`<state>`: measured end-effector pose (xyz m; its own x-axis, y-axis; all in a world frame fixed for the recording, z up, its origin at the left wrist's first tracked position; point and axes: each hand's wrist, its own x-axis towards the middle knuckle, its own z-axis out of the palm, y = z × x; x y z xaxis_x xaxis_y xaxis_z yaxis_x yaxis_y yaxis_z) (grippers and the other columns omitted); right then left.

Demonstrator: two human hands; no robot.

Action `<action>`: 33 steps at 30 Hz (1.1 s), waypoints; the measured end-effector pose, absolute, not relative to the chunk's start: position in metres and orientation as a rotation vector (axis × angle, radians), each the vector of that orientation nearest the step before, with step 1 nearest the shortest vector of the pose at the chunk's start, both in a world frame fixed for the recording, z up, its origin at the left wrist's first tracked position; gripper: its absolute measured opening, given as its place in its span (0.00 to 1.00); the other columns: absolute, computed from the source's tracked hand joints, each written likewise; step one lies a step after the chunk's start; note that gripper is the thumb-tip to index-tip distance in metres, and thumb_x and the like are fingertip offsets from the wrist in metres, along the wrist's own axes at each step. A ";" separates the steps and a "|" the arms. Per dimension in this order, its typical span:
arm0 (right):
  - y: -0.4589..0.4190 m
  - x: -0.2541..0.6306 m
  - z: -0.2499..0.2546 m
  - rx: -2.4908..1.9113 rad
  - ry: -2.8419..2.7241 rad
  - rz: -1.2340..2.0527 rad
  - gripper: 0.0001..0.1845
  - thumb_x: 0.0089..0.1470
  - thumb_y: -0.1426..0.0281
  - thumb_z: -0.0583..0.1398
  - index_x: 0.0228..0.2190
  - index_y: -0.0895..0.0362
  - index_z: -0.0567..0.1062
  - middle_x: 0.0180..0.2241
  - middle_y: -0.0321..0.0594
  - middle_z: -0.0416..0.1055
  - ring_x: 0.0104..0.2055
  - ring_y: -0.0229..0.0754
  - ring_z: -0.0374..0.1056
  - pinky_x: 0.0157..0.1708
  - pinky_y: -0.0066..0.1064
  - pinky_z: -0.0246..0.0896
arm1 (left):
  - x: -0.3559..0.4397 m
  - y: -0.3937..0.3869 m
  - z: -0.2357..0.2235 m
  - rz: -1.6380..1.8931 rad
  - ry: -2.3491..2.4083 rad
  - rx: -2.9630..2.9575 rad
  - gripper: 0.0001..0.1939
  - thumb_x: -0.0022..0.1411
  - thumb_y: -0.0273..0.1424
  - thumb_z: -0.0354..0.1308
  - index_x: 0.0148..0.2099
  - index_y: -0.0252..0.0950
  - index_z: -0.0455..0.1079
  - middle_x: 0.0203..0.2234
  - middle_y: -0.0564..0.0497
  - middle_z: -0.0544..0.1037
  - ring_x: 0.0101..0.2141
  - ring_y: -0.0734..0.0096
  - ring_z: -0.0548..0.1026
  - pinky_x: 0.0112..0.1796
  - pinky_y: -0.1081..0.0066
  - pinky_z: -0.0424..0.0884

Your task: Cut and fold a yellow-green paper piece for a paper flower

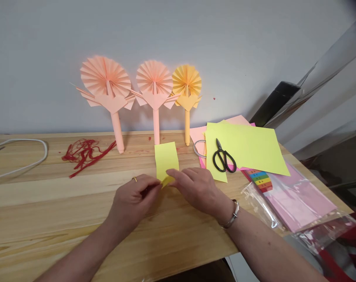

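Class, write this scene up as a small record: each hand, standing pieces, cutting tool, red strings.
Left hand: pinching the near end of a yellow-green paper strip
Right hand: holding the same end
Standing pieces: large pink fan, smaller pink fan, orange-yellow fan, in a row by the wall
Cutting tool: scissors, lying on yellow-green sheets
Red strings: loose on the table, beside the large pink fan

We can pass over the table (pixel 63 203) at near left; yellow strip (pixel 166 159), paper fans (pixel 154 74) behind, scissors (pixel 222 151) right block.
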<state>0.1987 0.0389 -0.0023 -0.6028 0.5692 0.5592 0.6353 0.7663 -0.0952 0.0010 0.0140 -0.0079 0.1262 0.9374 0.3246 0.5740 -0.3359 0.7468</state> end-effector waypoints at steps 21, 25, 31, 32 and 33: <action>0.037 0.190 0.009 -1.038 -1.595 1.345 0.11 0.51 0.70 0.60 0.19 0.59 0.71 0.20 0.35 0.71 0.23 0.32 0.64 0.24 0.23 0.59 | -0.001 0.013 0.001 1.238 0.983 0.932 0.09 0.52 0.26 0.64 0.38 0.35 0.73 0.31 0.51 0.81 0.31 0.71 0.78 0.35 0.73 0.76; 0.038 0.193 0.013 -1.021 -1.663 1.316 0.12 0.53 0.71 0.58 0.19 0.59 0.70 0.20 0.35 0.71 0.23 0.32 0.63 0.25 0.23 0.59 | 0.001 0.010 0.006 1.383 0.902 0.956 0.18 0.52 0.27 0.64 0.43 0.44 0.64 0.32 0.55 0.82 0.31 0.68 0.79 0.32 0.69 0.76; 0.044 0.194 0.012 -1.120 -1.724 1.276 0.12 0.53 0.72 0.58 0.19 0.59 0.68 0.19 0.34 0.70 0.22 0.31 0.63 0.25 0.22 0.58 | 0.008 0.004 0.009 1.348 1.164 1.148 0.18 0.51 0.30 0.64 0.45 0.41 0.68 0.28 0.53 0.82 0.27 0.69 0.79 0.33 0.72 0.75; 0.044 0.195 0.012 -1.130 -1.734 1.268 0.12 0.53 0.72 0.58 0.19 0.59 0.68 0.19 0.34 0.70 0.22 0.31 0.63 0.25 0.22 0.58 | 0.008 0.004 0.007 1.319 1.229 1.197 0.16 0.51 0.31 0.64 0.44 0.40 0.71 0.28 0.53 0.82 0.27 0.70 0.79 0.33 0.73 0.75; 0.045 0.195 0.013 -1.136 -1.745 1.261 0.12 0.53 0.72 0.58 0.19 0.59 0.68 0.19 0.34 0.70 0.22 0.31 0.63 0.25 0.22 0.58 | 0.008 0.004 0.006 1.284 1.278 1.242 0.14 0.50 0.31 0.64 0.42 0.40 0.73 0.26 0.53 0.82 0.27 0.69 0.79 0.33 0.73 0.75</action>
<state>0.1949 0.0446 0.0127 -0.3769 0.9254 0.0402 0.2526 0.1444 -0.9567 0.0076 0.0040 0.0061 -0.0786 0.9955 0.0528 0.0480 -0.0491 0.9976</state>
